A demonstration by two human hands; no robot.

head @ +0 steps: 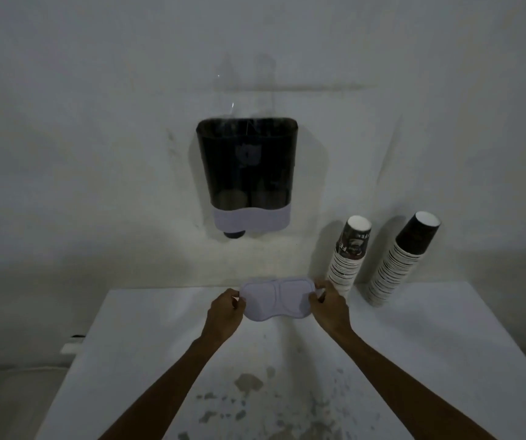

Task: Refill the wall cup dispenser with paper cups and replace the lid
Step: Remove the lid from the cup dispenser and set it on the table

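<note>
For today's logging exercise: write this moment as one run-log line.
lid: off, held by left hand and right hand | dispenser: open-topped | two cup stacks: on table

Dim, bare utility room: stained white wall [96, 122], chipped white table [413, 360].

Pale lilac lid [276, 300], smoky-black dispenser [246, 173]

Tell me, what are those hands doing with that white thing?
A person is holding the dispenser's white lid by its two ends, the left hand on one side and the right hand on the other, just above the white table. The dark cup dispenser on the wall is open at the top. Two stacks of paper cups lean against the wall, not yet loaded.
</note>
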